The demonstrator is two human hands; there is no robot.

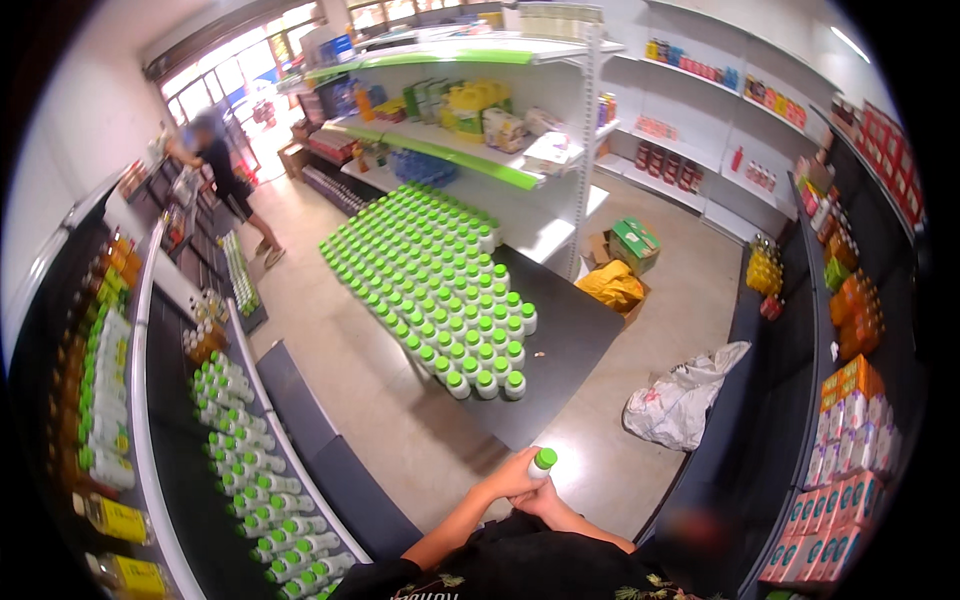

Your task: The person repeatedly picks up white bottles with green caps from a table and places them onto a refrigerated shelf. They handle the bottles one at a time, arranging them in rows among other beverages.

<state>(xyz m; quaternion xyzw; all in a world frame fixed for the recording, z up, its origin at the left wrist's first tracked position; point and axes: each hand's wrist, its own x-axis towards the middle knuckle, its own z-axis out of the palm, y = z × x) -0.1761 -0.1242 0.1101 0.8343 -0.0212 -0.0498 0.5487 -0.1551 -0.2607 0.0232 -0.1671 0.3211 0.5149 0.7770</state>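
Note:
Close to my body, a white bottle with a green cap [543, 461] stands up out of my joined hands. My left hand [512, 476] wraps it from the left side. Below it, my right hand [541, 497] is closed around its lower part, which the fingers hide. Just beyond my hands is a dark tabletop [575, 325], crowded on its left and far part with rows of matching green-capped bottles [440, 290]. The bottle in my hands is apart from those rows.
More green-capped bottles [245, 450] fill a shelf at my left. A white shelving unit [460, 60] rises behind the table. On the right lie a whitish plastic sack [680, 400] and a green box [634, 245]. Another person [222, 170] stands at the far left.

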